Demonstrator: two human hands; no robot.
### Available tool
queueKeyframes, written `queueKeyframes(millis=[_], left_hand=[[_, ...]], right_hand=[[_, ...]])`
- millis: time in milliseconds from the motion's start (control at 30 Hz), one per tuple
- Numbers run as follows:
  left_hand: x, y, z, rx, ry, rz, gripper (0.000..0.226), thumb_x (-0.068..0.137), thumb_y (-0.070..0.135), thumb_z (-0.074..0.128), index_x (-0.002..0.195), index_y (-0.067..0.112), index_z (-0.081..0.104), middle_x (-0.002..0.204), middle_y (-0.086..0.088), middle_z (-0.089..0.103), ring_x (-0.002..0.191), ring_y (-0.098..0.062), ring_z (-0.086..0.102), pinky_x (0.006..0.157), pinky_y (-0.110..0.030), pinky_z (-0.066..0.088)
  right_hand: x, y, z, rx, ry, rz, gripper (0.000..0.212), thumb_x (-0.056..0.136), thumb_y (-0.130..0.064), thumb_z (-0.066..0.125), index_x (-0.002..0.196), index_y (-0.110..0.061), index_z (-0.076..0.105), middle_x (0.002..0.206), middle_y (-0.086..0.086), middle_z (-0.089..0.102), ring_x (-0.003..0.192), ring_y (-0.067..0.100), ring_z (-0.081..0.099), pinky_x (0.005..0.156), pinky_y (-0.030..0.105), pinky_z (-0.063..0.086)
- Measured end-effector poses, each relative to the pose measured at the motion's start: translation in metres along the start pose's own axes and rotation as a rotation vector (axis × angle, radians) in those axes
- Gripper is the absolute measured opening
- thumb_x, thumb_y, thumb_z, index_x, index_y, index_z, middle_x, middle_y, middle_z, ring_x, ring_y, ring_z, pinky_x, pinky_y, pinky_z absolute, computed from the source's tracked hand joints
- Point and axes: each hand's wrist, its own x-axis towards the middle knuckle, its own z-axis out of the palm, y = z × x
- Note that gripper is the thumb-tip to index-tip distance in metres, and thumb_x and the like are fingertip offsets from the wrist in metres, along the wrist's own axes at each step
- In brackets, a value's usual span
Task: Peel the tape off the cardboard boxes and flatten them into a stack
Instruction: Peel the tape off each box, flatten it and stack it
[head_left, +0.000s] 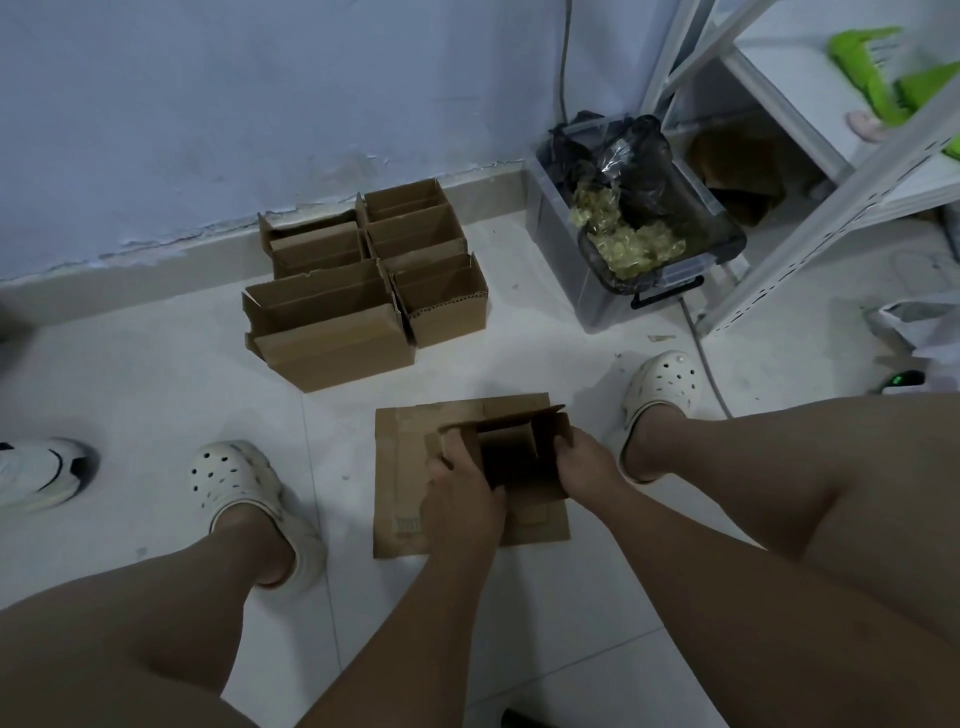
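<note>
box (511, 457) at 6 o'clock of centre, over the flat cardboard (405, 431) | left hand (460, 499) fingers curled round its 9 o'clock wall, right hand (587, 462) clamped on the 3 o'clock wall | likely light, stiff, folds along creases; press opposite walls | open boxes (332, 332) wait at 11 o'clock

The small open box (511, 457) hides the centre of the flattened cardboard (400, 478); print on that sheet is too small to read. The left edge cuts off a white sneaker (36, 470). The green packages (872, 67) are blurred.
</note>
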Motion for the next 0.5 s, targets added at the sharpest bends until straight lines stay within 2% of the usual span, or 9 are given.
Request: queueKeyframes(millis=[100,200,300,400,500], left_hand=[[0.006,0.002,0.001,-0.002,0.015,-0.042,0.085,0.08,0.04,0.072,0.139,0.019,0.014,0.119,-0.008,0.048,0.092,-0.018,0.056,0.065,-0.025,0.043],[0.014,0.0,0.002,-0.034,-0.013,-0.104,0.086,0.077,0.04,0.075,0.138,0.016,0.019,0.12,-0.01,0.048,0.095,-0.022,0.057,0.067,-0.029,0.045],[0.021,-0.003,0.003,-0.057,-0.027,-0.144,0.079,0.08,0.032,0.073,0.137,0.014,0.021,0.123,-0.011,0.047,0.091,-0.021,0.054,0.069,-0.032,0.046],[0.026,-0.004,0.004,-0.051,-0.013,-0.13,0.073,0.084,0.024,0.067,0.139,0.015,0.02,0.123,-0.01,0.046,0.082,-0.016,0.044,0.064,-0.029,0.044],[0.031,-0.001,0.004,-0.135,-0.027,-0.171,0.067,0.085,0.019,0.062,0.138,0.015,0.023,0.121,-0.01,0.047,0.085,-0.019,0.05,0.063,-0.03,0.045]], right_hand=[[-0.002,0.004,0.0,0.027,0.006,-0.009,0.033,0.103,-0.026,0.028,0.119,-0.014,0.055,0.118,0.012,0.06,0.097,0.024,0.053,0.078,0.03,0.036],[-0.003,0.005,0.002,-0.003,-0.014,-0.025,0.033,0.103,-0.026,0.029,0.12,-0.014,0.055,0.118,0.011,0.06,0.103,0.026,0.054,0.077,0.029,0.035],[-0.002,0.007,0.005,-0.069,-0.027,-0.042,0.033,0.104,-0.027,0.03,0.118,-0.012,0.055,0.118,0.011,0.06,0.103,0.027,0.055,0.076,0.028,0.034],[0.001,0.009,0.009,-0.064,-0.002,-0.046,0.03,0.103,-0.029,0.031,0.112,-0.014,0.055,0.112,0.01,0.061,0.091,0.022,0.052,0.074,0.028,0.035],[0.004,0.01,0.011,-0.062,0.034,-0.035,0.03,0.103,-0.029,0.032,0.113,-0.015,0.056,0.11,0.009,0.062,0.093,0.023,0.054,0.074,0.028,0.036]])
